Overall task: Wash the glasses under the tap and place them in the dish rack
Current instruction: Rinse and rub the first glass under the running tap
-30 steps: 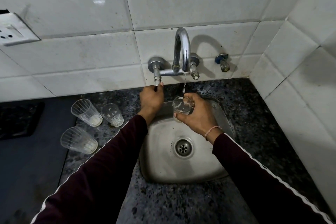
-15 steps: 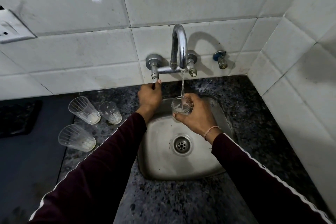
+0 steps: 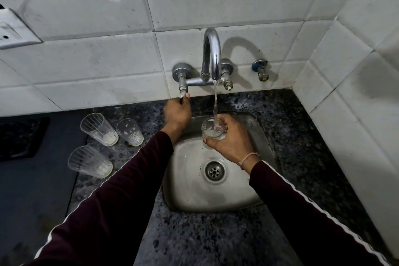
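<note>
My right hand grips a clear glass upright over the steel sink, right under the chrome tap. A steady stream of water falls from the spout into the glass. My left hand pinches the tap's left valve handle from below. Three more glasses stand on the speckled counter left of the sink: a tall ribbed glass, a smaller glass beside it, and a nearer ribbed glass. Each has white residue at its bottom. No dish rack is in view.
White tiled walls close in behind and to the right. A second small valve sticks out of the wall right of the tap. A wall socket is at the far left. A dark mat lies on the dark surface left of the counter.
The water went from a thin trickle to a full stream into the glass. My left hand has stayed at the valve handle and my right hand has kept the glass under the spout.
</note>
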